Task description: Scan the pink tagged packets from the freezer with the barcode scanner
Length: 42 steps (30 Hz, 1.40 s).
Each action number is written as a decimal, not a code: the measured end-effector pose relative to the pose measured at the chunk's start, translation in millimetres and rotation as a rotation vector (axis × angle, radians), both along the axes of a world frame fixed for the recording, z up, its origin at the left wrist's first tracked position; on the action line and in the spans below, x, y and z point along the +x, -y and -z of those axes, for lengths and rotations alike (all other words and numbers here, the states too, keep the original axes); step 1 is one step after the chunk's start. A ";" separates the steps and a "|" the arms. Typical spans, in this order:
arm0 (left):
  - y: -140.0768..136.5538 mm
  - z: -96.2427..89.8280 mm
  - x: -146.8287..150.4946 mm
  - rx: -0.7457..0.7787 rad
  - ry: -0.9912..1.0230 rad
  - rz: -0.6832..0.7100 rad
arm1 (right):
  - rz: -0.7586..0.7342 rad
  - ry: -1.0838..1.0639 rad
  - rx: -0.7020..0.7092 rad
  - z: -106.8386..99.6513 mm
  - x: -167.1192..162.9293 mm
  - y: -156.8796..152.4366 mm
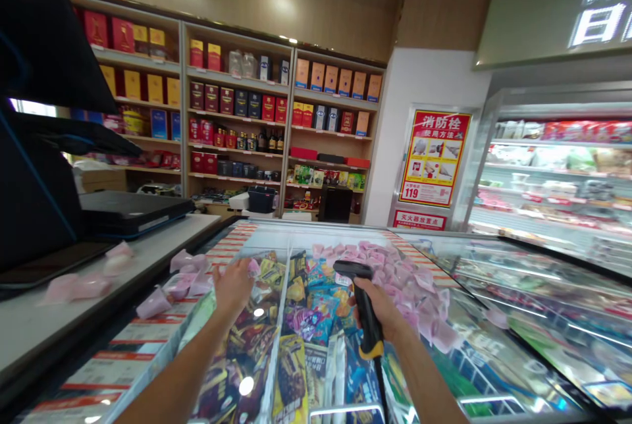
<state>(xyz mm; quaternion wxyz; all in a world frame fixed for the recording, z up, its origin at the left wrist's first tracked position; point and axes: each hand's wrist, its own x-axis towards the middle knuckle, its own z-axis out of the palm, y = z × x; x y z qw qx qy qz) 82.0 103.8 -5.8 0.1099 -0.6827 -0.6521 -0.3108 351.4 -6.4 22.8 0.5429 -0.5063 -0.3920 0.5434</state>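
My right hand is wrapped round the handle of a black and yellow barcode scanner, its head pointing left and its cable hanging down. Over the left part of the glass-topped freezer, my left hand has its fingers closed on a small translucent pink cup. Left of that hand lies a group of similar pink cups on the freezer's edge. A larger heap of pink cups is spread on the glass beyond and right of the scanner. Packaged frozen snacks show beneath the glass.
A black checkout terminal stands on a white counter at left, with several pink cups on the counter. Shelves of boxed goods line the back wall. Another glass-topped freezer and a lit display fridge are at right.
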 end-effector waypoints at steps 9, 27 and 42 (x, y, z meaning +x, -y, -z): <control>-5.4 -1.4 -17.2 0.007 0.016 -0.099 | 0.029 -0.041 -0.026 -3.0 4.5 -5.9; -69.3 1.8 146.5 -0.264 0.179 0.086 | 0.187 -0.059 0.007 -1.3 33.1 -31.5; -98.2 5.3 142.3 -0.475 0.156 0.183 | 0.188 -0.054 -0.020 -2.4 25.0 -31.6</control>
